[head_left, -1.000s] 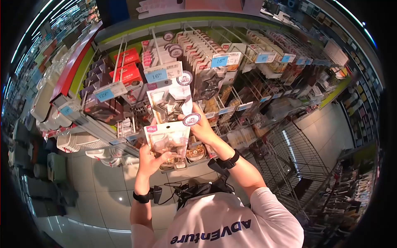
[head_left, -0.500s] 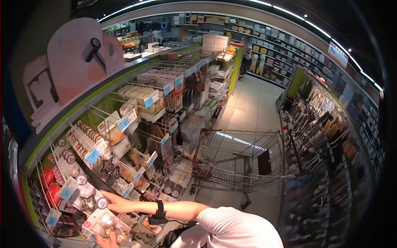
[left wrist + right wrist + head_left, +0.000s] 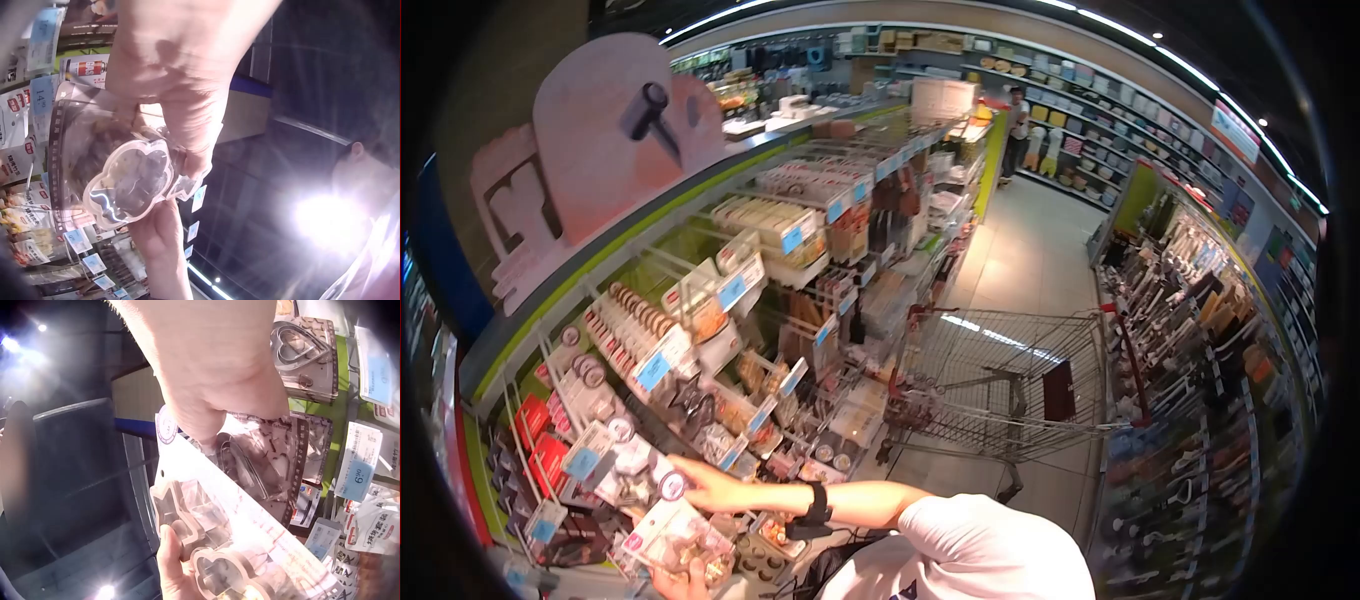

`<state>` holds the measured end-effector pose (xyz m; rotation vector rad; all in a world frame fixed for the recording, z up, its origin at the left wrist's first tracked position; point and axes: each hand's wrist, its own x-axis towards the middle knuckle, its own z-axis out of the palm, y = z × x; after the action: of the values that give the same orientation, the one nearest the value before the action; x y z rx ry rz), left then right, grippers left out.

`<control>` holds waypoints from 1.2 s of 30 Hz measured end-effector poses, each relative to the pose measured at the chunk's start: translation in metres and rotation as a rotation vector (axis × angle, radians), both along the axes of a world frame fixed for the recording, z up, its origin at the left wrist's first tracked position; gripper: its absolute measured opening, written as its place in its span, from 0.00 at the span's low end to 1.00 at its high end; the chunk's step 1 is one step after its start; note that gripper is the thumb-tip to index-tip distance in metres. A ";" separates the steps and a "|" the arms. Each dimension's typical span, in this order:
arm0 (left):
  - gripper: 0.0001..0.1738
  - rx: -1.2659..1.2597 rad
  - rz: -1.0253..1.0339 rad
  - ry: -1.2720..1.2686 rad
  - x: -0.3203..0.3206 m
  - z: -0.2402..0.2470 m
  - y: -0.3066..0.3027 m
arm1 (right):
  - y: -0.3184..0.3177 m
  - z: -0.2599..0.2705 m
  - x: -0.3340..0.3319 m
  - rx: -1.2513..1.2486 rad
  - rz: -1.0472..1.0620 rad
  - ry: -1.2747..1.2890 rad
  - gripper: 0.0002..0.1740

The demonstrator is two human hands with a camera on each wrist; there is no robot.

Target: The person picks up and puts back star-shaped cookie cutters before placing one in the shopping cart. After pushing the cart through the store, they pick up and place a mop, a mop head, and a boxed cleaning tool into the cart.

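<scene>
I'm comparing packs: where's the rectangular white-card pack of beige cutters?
In the head view, lower left, the pack is in the person's left hand, directly below the right hand.

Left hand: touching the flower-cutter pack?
Touching: the right wrist view shows the left hand with its thumb on the flower-cutter pack.

Your front pack (image 3: 685,540): pale card (image 3: 194,469); moulded shell (image 3: 131,181) of clear plastic, glossy with glare | Your rear pack (image 3: 275,450): shiny metal cutter (image 3: 244,465) under smooth clear plastic | Your shirt (image 3: 990,550): matt white cloth | Your wrist strap (image 3: 817,502): dull black | Trolley (image 3: 1000,375): bare metal wire | Floor (image 3: 1030,235): smooth, shiny pale tile
</scene>
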<state>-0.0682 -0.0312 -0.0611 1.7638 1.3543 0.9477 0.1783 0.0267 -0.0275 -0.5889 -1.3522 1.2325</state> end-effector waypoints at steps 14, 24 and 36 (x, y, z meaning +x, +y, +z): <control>0.26 0.039 -0.052 -0.505 0.038 0.031 -0.007 | 0.012 0.009 0.006 -0.088 -0.089 -0.017 0.16; 0.24 0.108 -0.028 -0.424 0.037 0.030 -0.010 | 0.064 -0.001 0.009 -0.004 -0.556 -0.712 0.41; 0.26 0.145 -0.047 -0.713 0.083 0.065 0.035 | -0.033 0.055 0.014 -0.010 -0.213 -0.082 0.35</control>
<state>0.0148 0.0042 0.0036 1.3377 0.7929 1.4916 0.1919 -0.0063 0.0271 -0.7771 -1.3149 1.0528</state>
